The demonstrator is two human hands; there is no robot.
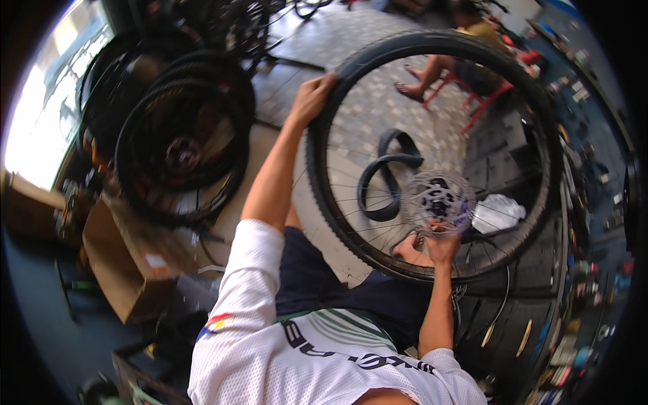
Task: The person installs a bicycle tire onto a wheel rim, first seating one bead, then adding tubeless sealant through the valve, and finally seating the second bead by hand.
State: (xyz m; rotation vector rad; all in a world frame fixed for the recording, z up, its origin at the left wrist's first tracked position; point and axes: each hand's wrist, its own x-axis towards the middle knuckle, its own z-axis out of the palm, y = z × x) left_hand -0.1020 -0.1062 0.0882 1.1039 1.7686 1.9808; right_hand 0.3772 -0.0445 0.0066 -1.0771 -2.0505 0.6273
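A bicycle wheel (398, 268) with a black knobby tyre is held up in front of me, tilted. My left hand (316, 96) grips the tyre at its upper left, fingers curled over the edge. At the hub, my right hand (443, 244) is closed against the lower edge of the disc brake rotor (418, 196). What exactly its fingertips press on is partly hidden. Through the spokes a loose black inner tube or tyre strip (382, 214) shows, lying twisted on the floor. A crumpled white plastic bag (499, 213) shows there too.
Several wheels and tyres (128, 169) are stacked at the left, beside an open cardboard box (111, 263). A person (432, 71) sits on a red stool (482, 108) at the far right. Tools and small parts crowd a bench (574, 297) along the right.
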